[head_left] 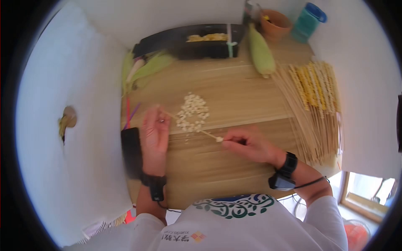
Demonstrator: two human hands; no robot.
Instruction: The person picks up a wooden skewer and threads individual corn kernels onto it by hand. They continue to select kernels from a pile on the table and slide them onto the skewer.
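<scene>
A thin wooden stick (209,134) slants across the table between my two hands, passing by a loose pile of pale kernels (192,113). My left hand (156,125) is closed on the stick's upper left end, its fingers a little blurred. At the lower right end, my right hand (248,143) pinches a pale kernel (219,139) at the stick's tip. The middle of the stick is partly hidden among the kernels.
Bare sticks (302,125) and kernel-covered skewers (316,85) lie at the right. Behind are a black box (180,44), a green corn cob (261,52), a clay pot (275,26) and a blue cup (307,24). Husks (153,69) and a dark flat object (131,152) lie left.
</scene>
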